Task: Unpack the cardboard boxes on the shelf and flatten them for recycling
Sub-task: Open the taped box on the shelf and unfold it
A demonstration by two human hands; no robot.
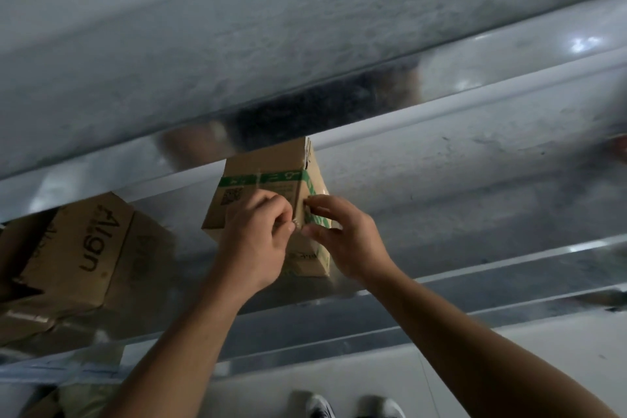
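Note:
A small cardboard box point(268, 176) with green tape bands and a printed code stands on the shiny metal shelf point(441, 180). My left hand point(256, 241) lies against its front face, fingers curled, pinching a small bit at the box's corner edge, probably tape. My right hand point(342, 234) is on the box's right side, thumb and forefinger at the same taped edge. The lower part of the box is hidden behind both hands.
A larger cardboard box point(81, 254) printed "Align" sits on the same shelf at the left, its top torn open. A second metal shelf point(305, 54) runs above. The white floor point(373, 377) and my two shoes point(353, 407) show below the shelf edge.

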